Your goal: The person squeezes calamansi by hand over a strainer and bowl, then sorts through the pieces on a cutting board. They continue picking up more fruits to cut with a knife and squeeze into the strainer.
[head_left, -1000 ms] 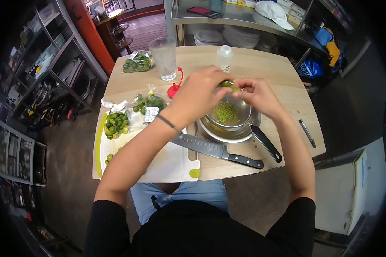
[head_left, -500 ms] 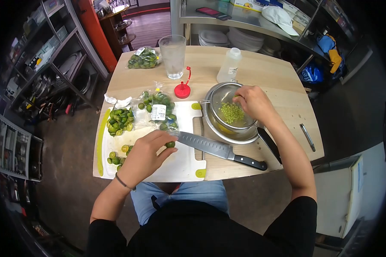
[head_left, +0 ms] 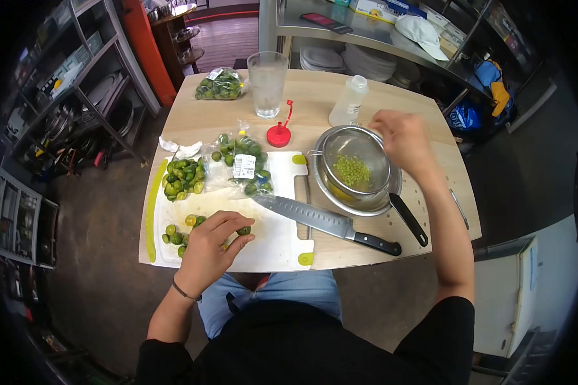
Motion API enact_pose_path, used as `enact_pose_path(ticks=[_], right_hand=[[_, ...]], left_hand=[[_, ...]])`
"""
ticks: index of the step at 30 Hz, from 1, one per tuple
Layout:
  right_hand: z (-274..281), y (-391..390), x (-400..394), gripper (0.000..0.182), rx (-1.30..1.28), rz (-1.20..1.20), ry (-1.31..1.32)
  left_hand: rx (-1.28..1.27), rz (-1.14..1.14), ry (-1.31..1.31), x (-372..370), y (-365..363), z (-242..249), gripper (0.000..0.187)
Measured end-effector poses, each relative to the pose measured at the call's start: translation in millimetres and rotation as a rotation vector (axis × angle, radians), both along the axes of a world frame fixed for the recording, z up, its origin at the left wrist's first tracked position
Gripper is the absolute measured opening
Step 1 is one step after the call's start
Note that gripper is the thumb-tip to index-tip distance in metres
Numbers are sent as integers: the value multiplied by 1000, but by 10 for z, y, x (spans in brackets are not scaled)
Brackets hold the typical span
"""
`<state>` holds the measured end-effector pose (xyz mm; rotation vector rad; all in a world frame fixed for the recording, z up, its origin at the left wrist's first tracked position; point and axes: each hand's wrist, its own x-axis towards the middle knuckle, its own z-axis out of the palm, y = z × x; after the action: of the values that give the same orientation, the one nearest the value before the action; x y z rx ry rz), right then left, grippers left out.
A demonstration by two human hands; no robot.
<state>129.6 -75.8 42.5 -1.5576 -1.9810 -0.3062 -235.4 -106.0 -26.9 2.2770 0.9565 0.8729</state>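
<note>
My left hand (head_left: 215, 247) is closed on a small green calamansi (head_left: 243, 230), held between thumb and fingers above the white cutting board (head_left: 273, 253). My right hand (head_left: 404, 141) is over the upper right rim of a fine-mesh strainer (head_left: 372, 151), its fingers curled together; what they hold, if anything, is hidden. Pale green seeds (head_left: 352, 172) lie in the strainer, which rests in a steel bowl (head_left: 359, 208). Cut calamansi halves (head_left: 172, 237) sit beside my left hand, and a pile of green calamansi pieces (head_left: 183, 178) lies farther up. A knife (head_left: 315, 218) lies across the board's right edge.
A bag of calamansi (head_left: 244, 167) lies on the board's far edge, another bag (head_left: 219, 85) behind it. Past them stand a tall glass (head_left: 267, 83), a red squeeze-bottle cap (head_left: 279, 135) and an uncapped bottle (head_left: 349, 102). A pen (head_left: 458, 208) lies at the right table edge.
My right hand has lifted from over the seeds toward the strainer's upper right rim. My left hand has come slightly nearer and to the left, still with the calamansi.
</note>
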Motion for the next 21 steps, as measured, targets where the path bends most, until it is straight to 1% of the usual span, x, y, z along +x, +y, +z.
enact_pose_path(ticks=[2, 3, 5, 6, 8, 11, 13, 14, 16, 17, 19, 21], right_hand=[[-340, 81, 101, 5, -127, 78, -117], [-247, 61, 65, 5, -123, 76, -120], [-36, -19, -53, 8, -169, -83, 97], [-114, -8, -49, 8, -176, -79, 95], [-305, 20, 7, 11, -287, -33, -89], [-277, -17, -66, 13, -277, -67, -15], [-135, 28, -187, 15, -293, -164, 27], [-177, 41, -233, 15, -290, -122, 34], [-215, 89, -337, 18, -564, -80, -246], [-170, 187, -462, 18, -553, -56, -254], [-92, 336, -831, 18, -330, 116, -24], [-113, 556, -1326, 17, -421, 266, 142]], left_hand=[[-11, 3, -6, -12, -11, -18, 24], [-17, 7, -12, -15, 5, -16, 24], [-19, 17, -19, -22, 18, -27, 26], [-23, 25, -19, -32, 10, -34, 28], [-50, 17, -36, -40, -2, -55, 28], [-46, 6, -73, -62, 18, -112, 29], [-30, -10, -92, -118, 6, -180, 29], [-32, -10, -101, -133, 0, -204, 29], [-20, 10, -108, -190, 2, -198, 29], [-60, 1, -112, -214, -5, -191, 29], [-105, 7, -121, -266, -21, -202, 28], [-5, 1, -128, -315, -15, -211, 31]])
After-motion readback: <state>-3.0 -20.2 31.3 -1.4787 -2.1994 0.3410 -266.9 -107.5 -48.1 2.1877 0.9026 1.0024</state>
